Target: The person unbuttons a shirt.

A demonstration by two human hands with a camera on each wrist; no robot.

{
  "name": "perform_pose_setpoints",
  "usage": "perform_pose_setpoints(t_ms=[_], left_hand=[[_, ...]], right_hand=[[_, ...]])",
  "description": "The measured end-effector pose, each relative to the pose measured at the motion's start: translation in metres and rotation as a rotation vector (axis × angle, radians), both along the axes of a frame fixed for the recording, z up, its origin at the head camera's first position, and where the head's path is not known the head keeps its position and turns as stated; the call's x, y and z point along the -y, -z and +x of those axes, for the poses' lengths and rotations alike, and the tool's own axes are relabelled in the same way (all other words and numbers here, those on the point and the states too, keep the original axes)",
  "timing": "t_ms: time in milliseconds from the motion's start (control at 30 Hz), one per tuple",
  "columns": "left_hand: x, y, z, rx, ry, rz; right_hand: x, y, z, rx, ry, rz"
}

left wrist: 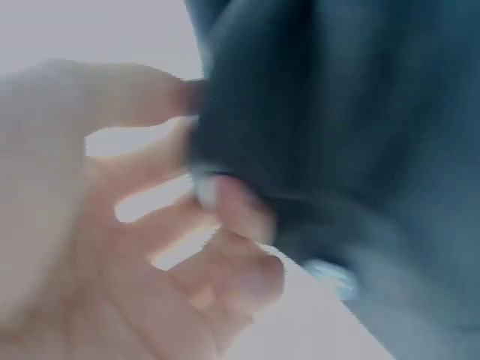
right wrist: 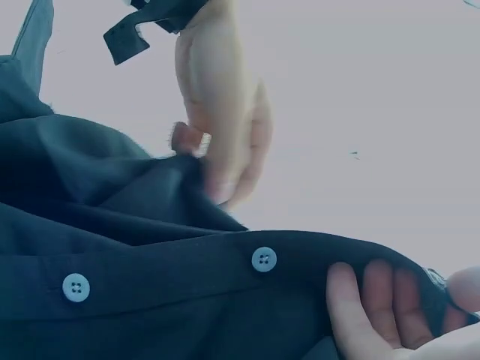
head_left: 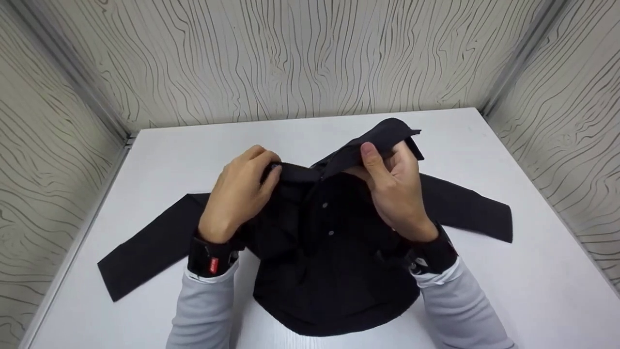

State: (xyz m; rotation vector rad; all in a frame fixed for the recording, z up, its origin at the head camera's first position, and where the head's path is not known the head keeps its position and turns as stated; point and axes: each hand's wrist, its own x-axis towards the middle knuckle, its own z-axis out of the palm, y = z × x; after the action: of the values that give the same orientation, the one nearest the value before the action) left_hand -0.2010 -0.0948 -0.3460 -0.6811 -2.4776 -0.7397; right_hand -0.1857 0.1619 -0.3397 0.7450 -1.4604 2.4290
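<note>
Your white table (head_left: 542, 291) extends past the black button-up shirt (head_left: 334, 281) on all sides; both sleeves (head_left: 150, 252) stop short of its side edges. The shirt sits mid-table, neck end lifted toward the far edge, rounded hem toward you, long axis running away from you. Your left hand (head_left: 240, 191) pinches the neck end's left part; your right hand (head_left: 398, 191) grips its right.

One shirt (head_left: 334, 281), two sets of fingers (head_left: 261, 159), two wristbands (head_left: 200, 257) and one table (head_left: 533, 286) show.
</note>
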Motion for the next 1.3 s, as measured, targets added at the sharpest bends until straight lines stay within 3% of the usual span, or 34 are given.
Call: perform_pose_setpoints(t_ms=[100, 200, 333, 400, 467, 567, 700, 800, 933, 1200, 1300], left_hand=[[-0.013, 0.0, 0.006, -0.005, 0.021, -0.027], [-0.028, 0.002, 0.01, 0.004, 0.121, 0.002], [-0.04, 0.008, 0.007, 0.101, 0.259, 0.055], [-0.041, 0.013, 0.003, 0.168, 0.294, 0.1], [-0.04, 0.016, -0.001, 0.233, 0.308, 0.152], [-0.038, 0.017, -0.004, 0.291, 0.275, 0.182], [-0.036, 0.015, -0.004, 0.303, 0.242, 0.144], [-0.034, 0.014, -0.004, 0.291, 0.258, 0.137], [-0.03, 0.011, -0.004, 0.215, 0.267, 0.182], [-0.029, 0.001, -0.001, -0.201, 0.271, 0.315], [-0.033, -0.004, 0.005, -0.307, 0.277, 0.355]], right_hand=[[0.0, 0.001, 0.0, -0.003, -0.01, 0.011], [0.0, 0.002, 0.0, 0.0, -0.022, 0.029], [0.0, 0.004, 0.001, -0.001, -0.028, 0.056], [-0.001, 0.004, 0.001, -0.002, -0.023, 0.072], [0.0, 0.003, 0.001, -0.001, -0.025, 0.081], [0.0, 0.002, 0.002, 0.0, -0.009, 0.097], [-0.001, 0.0, 0.002, -0.002, 0.032, 0.105], [-0.003, 0.0, 0.001, 0.0, 0.056, 0.073], [-0.006, -0.001, -0.002, -0.003, 0.077, -0.005], [-0.009, -0.004, -0.003, 0.028, 0.072, -0.121], [-0.01, -0.006, -0.002, 0.07, 0.011, -0.148]])
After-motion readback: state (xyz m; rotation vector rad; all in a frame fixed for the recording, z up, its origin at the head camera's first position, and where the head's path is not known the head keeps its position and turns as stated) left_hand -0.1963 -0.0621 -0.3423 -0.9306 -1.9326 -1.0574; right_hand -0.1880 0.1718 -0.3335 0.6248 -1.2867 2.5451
